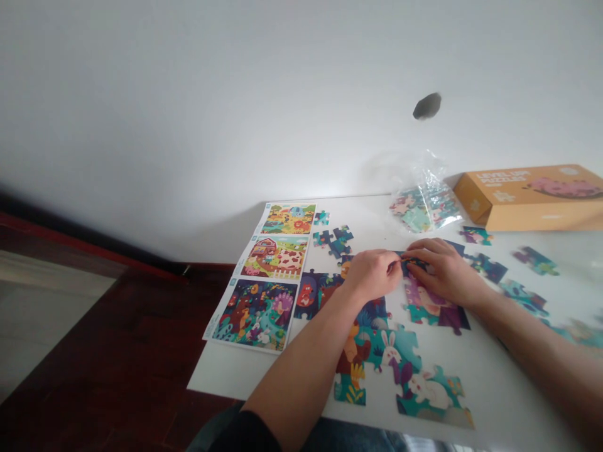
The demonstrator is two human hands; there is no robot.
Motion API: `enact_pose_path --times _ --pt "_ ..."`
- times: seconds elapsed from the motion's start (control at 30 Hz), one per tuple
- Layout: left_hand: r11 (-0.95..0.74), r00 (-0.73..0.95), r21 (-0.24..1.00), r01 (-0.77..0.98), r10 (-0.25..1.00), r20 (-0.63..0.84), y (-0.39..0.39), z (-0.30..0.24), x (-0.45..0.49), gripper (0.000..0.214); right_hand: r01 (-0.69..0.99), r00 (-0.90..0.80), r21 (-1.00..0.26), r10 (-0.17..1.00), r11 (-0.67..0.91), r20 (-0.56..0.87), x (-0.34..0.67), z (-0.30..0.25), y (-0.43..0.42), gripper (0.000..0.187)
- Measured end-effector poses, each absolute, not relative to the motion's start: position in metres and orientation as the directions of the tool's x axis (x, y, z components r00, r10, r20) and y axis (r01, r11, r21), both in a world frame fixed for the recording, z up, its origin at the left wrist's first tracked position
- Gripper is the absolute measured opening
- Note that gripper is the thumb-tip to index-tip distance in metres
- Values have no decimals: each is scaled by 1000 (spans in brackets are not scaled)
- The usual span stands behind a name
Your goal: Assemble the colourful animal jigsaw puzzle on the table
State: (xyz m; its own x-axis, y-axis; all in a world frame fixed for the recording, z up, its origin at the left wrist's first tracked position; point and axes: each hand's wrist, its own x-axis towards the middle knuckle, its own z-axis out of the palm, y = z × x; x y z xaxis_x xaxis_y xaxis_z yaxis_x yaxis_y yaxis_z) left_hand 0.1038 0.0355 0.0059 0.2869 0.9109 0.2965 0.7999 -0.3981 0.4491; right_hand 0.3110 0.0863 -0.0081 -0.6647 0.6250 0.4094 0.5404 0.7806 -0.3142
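My left hand (pixel 372 273) and my right hand (pixel 440 270) meet over the middle of a white table (pixel 494 389). Both pinch a small dark puzzle piece (pixel 409 262) between their fingertips. Under and around them lies a partly joined jigsaw (pixel 377 333) with rabbits and a rooster on teal and dark blue. A pink and purple joined section (pixel 431 307) sits under my right wrist.
A reference sheet (pixel 268 276) with three pictures lies at the table's left edge. Loose pieces (pixel 334 240) are scattered behind and to the right (pixel 534 258). A clear bag of pieces (pixel 424 207) and an orange puzzle box (pixel 532 196) stand against the white wall.
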Motion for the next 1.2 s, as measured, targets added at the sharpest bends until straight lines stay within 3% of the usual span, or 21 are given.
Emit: enact_pose_path --times 1.2 --pt "-375 297 433 820 925 238 34 9 103 23 520 -645 -353 629 778 435 312 -14 92 18"
